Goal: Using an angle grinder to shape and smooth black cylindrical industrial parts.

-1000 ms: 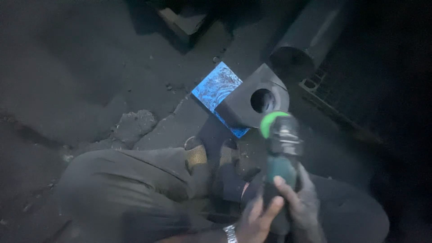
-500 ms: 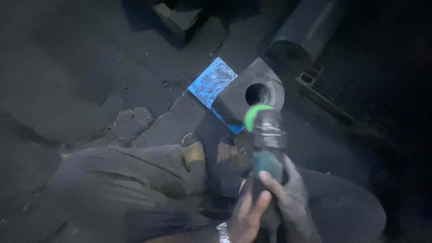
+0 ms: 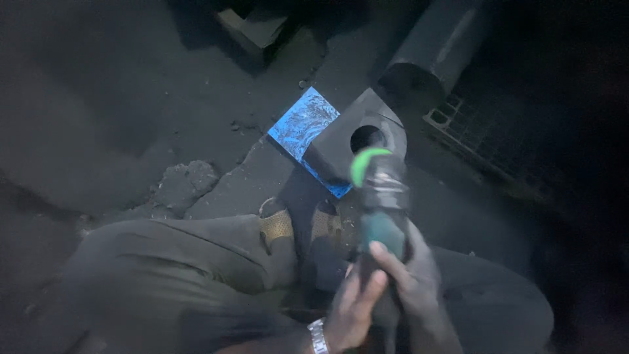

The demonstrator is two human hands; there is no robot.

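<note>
Both my hands grip a dark power tool with a teal body and a green front ring, held over my lap. My left hand, with a wristwatch, clasps the tool's rear from the left. My right hand wraps it from the right. The tool's green end points at a dark metal block with a round hole, which lies on the floor just beyond my feet. A shiny blue plate lies partly under the block.
I squat on a cracked concrete floor, knees in grey trousers, feet in sandals. A dark pipe and a metal grate lie at upper right. A block sits at the top.
The tool has drifted left and slightly down in view, its green end now nearer the hole of the block. My grip is unchanged.
</note>
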